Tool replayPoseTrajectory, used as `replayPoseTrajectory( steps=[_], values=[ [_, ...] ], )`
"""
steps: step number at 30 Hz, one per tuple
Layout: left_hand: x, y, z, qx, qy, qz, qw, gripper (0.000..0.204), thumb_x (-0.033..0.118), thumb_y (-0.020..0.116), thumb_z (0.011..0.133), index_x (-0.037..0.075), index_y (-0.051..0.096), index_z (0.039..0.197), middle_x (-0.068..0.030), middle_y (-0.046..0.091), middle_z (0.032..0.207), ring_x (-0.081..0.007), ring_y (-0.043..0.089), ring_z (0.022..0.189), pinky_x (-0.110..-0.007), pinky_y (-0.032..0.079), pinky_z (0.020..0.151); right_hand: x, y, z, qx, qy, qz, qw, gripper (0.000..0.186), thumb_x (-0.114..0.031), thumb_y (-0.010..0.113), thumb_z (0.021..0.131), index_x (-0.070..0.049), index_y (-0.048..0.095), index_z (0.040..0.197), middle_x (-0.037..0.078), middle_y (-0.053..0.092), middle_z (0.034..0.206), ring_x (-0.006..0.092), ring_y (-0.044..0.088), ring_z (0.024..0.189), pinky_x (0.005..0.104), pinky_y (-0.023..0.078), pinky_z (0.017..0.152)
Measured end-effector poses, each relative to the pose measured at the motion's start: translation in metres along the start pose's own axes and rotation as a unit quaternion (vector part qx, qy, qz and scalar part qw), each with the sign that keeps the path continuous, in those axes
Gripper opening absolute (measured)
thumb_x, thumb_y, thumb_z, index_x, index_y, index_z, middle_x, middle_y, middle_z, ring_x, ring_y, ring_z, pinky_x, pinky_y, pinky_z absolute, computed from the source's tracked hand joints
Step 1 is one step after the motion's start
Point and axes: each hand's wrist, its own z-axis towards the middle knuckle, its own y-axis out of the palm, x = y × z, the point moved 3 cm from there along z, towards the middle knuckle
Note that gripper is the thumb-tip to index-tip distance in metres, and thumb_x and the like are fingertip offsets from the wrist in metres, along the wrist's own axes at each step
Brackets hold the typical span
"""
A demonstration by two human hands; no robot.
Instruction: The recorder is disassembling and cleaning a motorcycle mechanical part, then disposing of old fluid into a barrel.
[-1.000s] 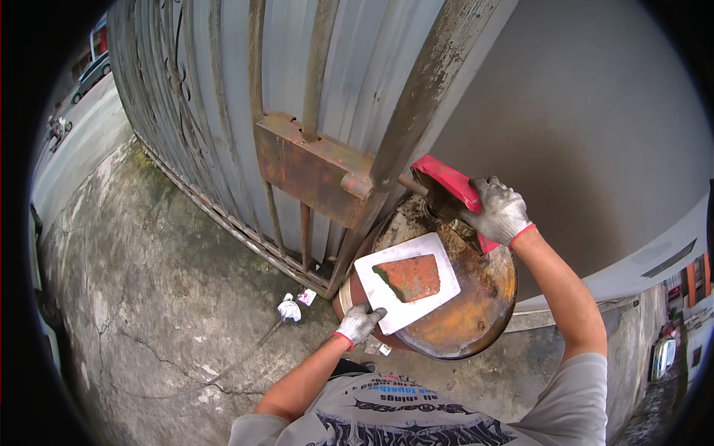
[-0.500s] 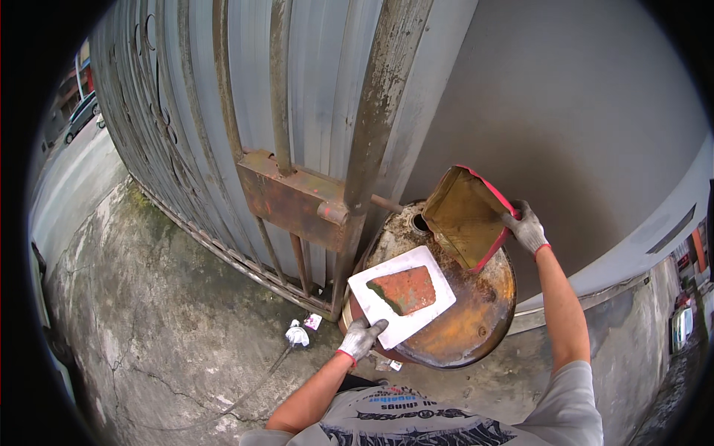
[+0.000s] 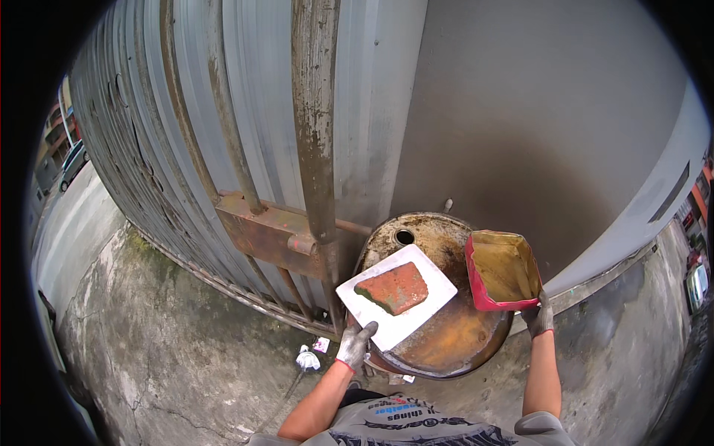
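Two gloved hands work over the rusty drum [image 3: 446, 334]: left hand [image 3: 357, 343] grips the white tile [image 3: 428, 297] bearing a brick fragment [image 3: 394, 288]; right hand [image 3: 538, 316] clasps the upright, apparently emptied red tin [image 3: 503, 269].

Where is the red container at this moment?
In the head view the red container is right of centre, held by the right hand over the right edge of the rusty drum, right of the white tile.
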Motion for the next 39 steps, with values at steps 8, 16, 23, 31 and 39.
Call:
replayPoseTrajectory(
  steps=[8, 16, 23, 31, 39],
  values=[
    [0.022, 0.044, 0.083, -0.016, 0.043, -0.01, 0.999, 0.038, 0.022, 0.064, 0.089, -0.001, 0.06, 0.119, -0.0054, 0.065, 0.106, -0.0146, 0.058, 0.091, -0.028, 0.045, 0.078, -0.017, -0.041, -0.071, -0.014, -0.064, -0.018, 0.998, 0.045, -0.026, 0.053, 0.092, -0.003, 0.049, 0.131, 0.013, 0.055, 0.131, 0.0294, 0.055, 0.117, 0.0432, 0.046, 0.096],
    [0.02, 0.065, 0.141, 0.039, 0.064, 0.01, 0.997, 0.04, 0.016, 0.063, 0.09, -0.001, 0.055, 0.126, -0.0092, 0.063, 0.118, -0.0188, 0.059, 0.102, -0.032, 0.044, 0.088, -0.019, -0.065, -0.127, -0.01, -0.06, -0.001, 0.998, 0.056, -0.03, 0.059, 0.088, -0.003, 0.046, 0.135, 0.013, 0.049, 0.139, 0.0309, 0.045, 0.128, 0.0433, 0.033, 0.11],
    [0.013, 0.032, 0.161, 0.088, 0.037, 0.168, 0.981, 0.036, -0.001, 0.055, 0.086, 0.0, 0.056, 0.122, -0.0073, 0.065, 0.099, -0.0136, 0.057, 0.069, -0.029, 0.047, 0.063, -0.01, -0.07, -0.138, 0.03, -0.039, -0.008, 0.999, 0.055, -0.034, 0.059, 0.089, -0.006, 0.048, 0.134, 0.011, 0.055, 0.132, 0.0283, 0.056, 0.116, 0.0427, 0.048, 0.092],
    [0.072, 0.026, 0.078, 0.089, 0.135, 0.241, 0.957, 0.021, 0.007, 0.054, 0.091, 0.001, 0.064, 0.109, -0.0027, 0.066, 0.091, -0.0088, 0.055, 0.072, -0.023, 0.044, 0.065, 0.008, -0.06, -0.117, -0.019, -0.015, -0.079, 0.997, 0.054, -0.039, 0.065, 0.083, -0.007, 0.053, 0.126, 0.007, 0.063, 0.114, 0.0233, 0.064, 0.097, 0.038, 0.055, 0.072],
    [0.032, -0.079, -0.052, 0.179, -0.038, 0.178, 0.967, 0.014, 0.013, 0.058, 0.09, 0.008, 0.067, 0.099, 0.0002, 0.068, 0.081, -0.0048, 0.047, 0.049, -0.023, 0.035, 0.04, 0.048, 0.01, -0.116, -0.085, 0.017, -0.087, 0.992, 0.047, -0.021, 0.062, 0.085, 0.0, 0.049, 0.125, 0.012, 0.061, 0.114, 0.0231, 0.062, 0.1, 0.0387, 0.054, 0.081]
  ],
)
